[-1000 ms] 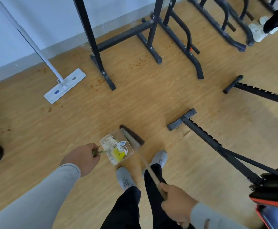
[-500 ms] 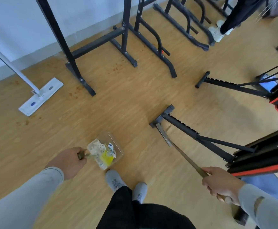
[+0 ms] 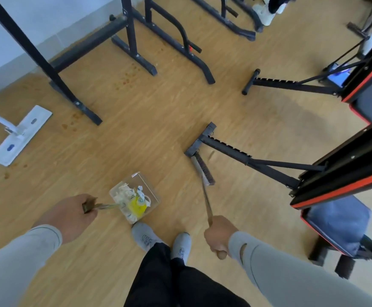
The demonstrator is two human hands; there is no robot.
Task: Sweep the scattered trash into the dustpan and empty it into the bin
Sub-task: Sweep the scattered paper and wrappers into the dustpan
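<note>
My left hand [image 3: 70, 214] grips the handle of a clear dustpan [image 3: 151, 191] held just above the wooden floor in front of my feet. White crumpled paper and a yellow wrapper [image 3: 136, 206] lie inside the pan. My right hand [image 3: 219, 235] holds the wooden stick of a broom. The broom head [image 3: 203, 169] with dark bristles rests on the floor to the right of the dustpan, next to the foot of a black bench frame [image 3: 199, 141]. No bin is in view.
A white flat mop [image 3: 20, 135] lies at the left near the wall. Black exercise stands [image 3: 136, 52] cross the far floor. Red-edged weight benches [image 3: 339, 180] fill the right side. Another person's white shoes [image 3: 265, 12] show at the top.
The view has turned right. The broom swung away from the dustpan to the right, its head now beside the bench foot. The dustpan stays in my left hand with the trash inside.
</note>
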